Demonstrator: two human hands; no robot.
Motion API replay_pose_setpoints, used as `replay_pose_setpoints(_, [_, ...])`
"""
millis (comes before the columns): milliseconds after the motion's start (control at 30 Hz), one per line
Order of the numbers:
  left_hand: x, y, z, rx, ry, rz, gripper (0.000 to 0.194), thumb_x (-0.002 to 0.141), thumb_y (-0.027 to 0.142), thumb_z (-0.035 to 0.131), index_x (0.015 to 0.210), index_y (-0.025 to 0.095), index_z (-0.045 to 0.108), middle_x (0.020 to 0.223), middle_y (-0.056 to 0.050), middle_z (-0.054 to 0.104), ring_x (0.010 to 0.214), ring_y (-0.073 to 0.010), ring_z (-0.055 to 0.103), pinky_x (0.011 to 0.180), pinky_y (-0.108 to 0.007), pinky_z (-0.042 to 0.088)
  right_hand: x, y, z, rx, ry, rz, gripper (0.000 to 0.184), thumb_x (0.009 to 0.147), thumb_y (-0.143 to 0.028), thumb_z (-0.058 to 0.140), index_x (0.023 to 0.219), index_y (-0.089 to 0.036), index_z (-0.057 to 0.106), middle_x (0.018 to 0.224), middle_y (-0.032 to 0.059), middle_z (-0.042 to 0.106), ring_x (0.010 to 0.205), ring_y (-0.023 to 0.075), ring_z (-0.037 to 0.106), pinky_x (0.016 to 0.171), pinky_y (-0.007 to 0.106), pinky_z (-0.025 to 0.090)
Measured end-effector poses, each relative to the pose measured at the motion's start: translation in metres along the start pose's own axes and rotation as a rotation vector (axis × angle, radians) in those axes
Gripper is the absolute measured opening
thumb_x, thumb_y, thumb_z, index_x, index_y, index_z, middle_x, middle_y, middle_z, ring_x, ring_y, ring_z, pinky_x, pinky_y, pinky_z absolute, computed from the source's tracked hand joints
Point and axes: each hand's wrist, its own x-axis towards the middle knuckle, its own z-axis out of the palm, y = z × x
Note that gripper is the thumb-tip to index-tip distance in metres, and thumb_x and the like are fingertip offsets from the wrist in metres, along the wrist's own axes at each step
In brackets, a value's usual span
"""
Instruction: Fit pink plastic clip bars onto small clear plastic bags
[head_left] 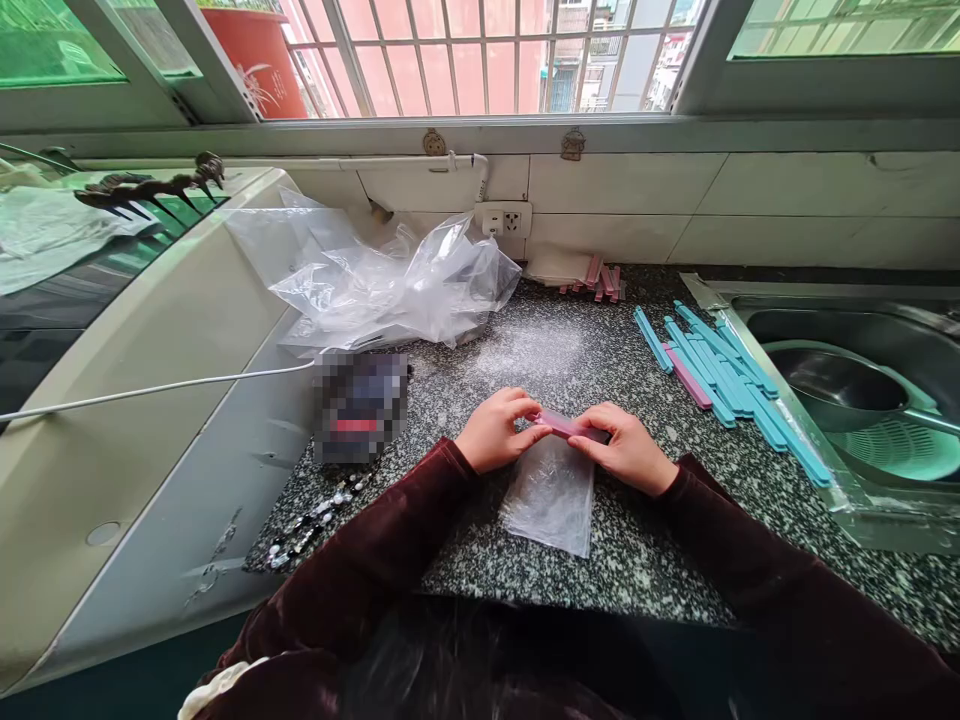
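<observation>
Between my two hands is a slim pink bag clip (559, 422), held roughly level just above the counter. My left hand (496, 432) pinches its left end between thumb and fingers. At the other end, my right hand (624, 447) grips it the same way, and the fingers hide part of it. A clear plastic bag (551, 500) lies under the clip, reaching toward me; whether it is joined to the clip I cannot tell. Several long blue clips (724, 375) lie in a loose pile to the right, with one pink clip (688, 376) among them.
Crumpled clear plastic (405, 285) sits at the back left. Nearer are a blurred dark phone-like object (361, 410), a white cable (165, 384) and a beaded strap (315, 520). Small pink strips (604, 280) lie by the wall. A sink (795, 310) holding a pan (832, 385) borders the right.
</observation>
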Motion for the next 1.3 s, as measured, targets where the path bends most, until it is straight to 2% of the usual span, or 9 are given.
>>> replay_pose_setpoints(333, [0.000, -0.003, 0.002, 0.052, -0.019, 0.012, 0.015, 0.074, 0.031, 0.066, 0.069, 0.017, 0.066, 0.072, -0.005, 0.060, 0.074, -0.0166, 0.051, 0.073, -0.029, 0.041, -0.001, 0.002, 0.002, -0.036, 0.014, -0.035, 0.003, 0.074, -0.020, 0.065, 0.072, -0.019, 0.064, 0.069, 0.0019, 0.065, 0.068, 0.0157, 0.055, 0.062, 0.029, 0.044])
replay_pose_setpoints(667, [-0.002, -0.005, 0.005, 0.127, 0.060, 0.146, 0.019, 0.077, 0.033, 0.065, 0.068, 0.017, 0.067, 0.066, -0.003, 0.062, 0.065, -0.0136, 0.050, 0.066, -0.027, 0.042, -0.001, -0.001, 0.002, -0.036, -0.001, -0.015, 0.008, 0.077, -0.023, 0.061, 0.072, -0.019, 0.064, 0.068, 0.0028, 0.064, 0.068, 0.0163, 0.053, 0.063, 0.030, 0.043])
replay_pose_setpoints(900, [-0.003, -0.006, 0.007, 0.162, 0.107, 0.189, 0.019, 0.077, 0.032, 0.064, 0.067, 0.016, 0.066, 0.065, -0.003, 0.063, 0.064, -0.0141, 0.050, 0.064, -0.028, 0.042, -0.001, -0.001, 0.002, -0.035, 0.004, -0.020, 0.008, 0.078, -0.024, 0.060, 0.071, -0.019, 0.063, 0.068, 0.0028, 0.064, 0.068, 0.0166, 0.053, 0.064, 0.030, 0.042])
replay_pose_setpoints(1033, [-0.002, -0.006, 0.008, 0.138, 0.111, 0.125, 0.019, 0.075, 0.032, 0.066, 0.064, 0.016, 0.063, 0.066, -0.004, 0.063, 0.069, -0.0158, 0.051, 0.068, -0.029, 0.043, -0.001, -0.001, 0.002, -0.036, 0.017, -0.036, 0.008, 0.078, -0.024, 0.060, 0.072, -0.020, 0.063, 0.068, 0.0029, 0.064, 0.068, 0.0165, 0.053, 0.063, 0.030, 0.043])
replay_pose_setpoints(1133, [-0.001, -0.005, 0.007, 0.078, 0.099, 0.025, 0.020, 0.071, 0.035, 0.069, 0.071, 0.016, 0.063, 0.072, -0.003, 0.063, 0.075, -0.0170, 0.052, 0.072, -0.030, 0.043, 0.000, -0.002, -0.001, -0.015, 0.072, -0.060, 0.010, 0.080, -0.025, 0.059, 0.073, -0.020, 0.063, 0.069, 0.0030, 0.064, 0.069, 0.0166, 0.053, 0.064, 0.031, 0.044])
replay_pose_setpoints(1200, [-0.001, -0.003, 0.006, 0.050, 0.063, -0.018, 0.025, 0.068, 0.039, 0.072, 0.073, 0.017, 0.062, 0.074, -0.003, 0.062, 0.077, -0.0176, 0.052, 0.073, -0.031, 0.043, 0.001, -0.003, -0.004, -0.002, 0.131, -0.074, 0.010, 0.081, -0.026, 0.058, 0.074, -0.020, 0.063, 0.071, 0.0032, 0.065, 0.071, 0.0167, 0.054, 0.065, 0.031, 0.044])
replay_pose_setpoints(1300, [0.000, -0.001, 0.007, 0.042, -0.018, -0.045, 0.027, 0.066, 0.040, 0.072, 0.063, 0.017, 0.059, 0.070, -0.002, 0.059, 0.077, -0.0176, 0.050, 0.073, -0.031, 0.042, 0.002, -0.003, -0.010, -0.005, 0.223, -0.059, 0.010, 0.081, -0.028, 0.058, 0.075, -0.021, 0.063, 0.072, 0.0028, 0.065, 0.070, 0.0166, 0.055, 0.066, 0.032, 0.045])
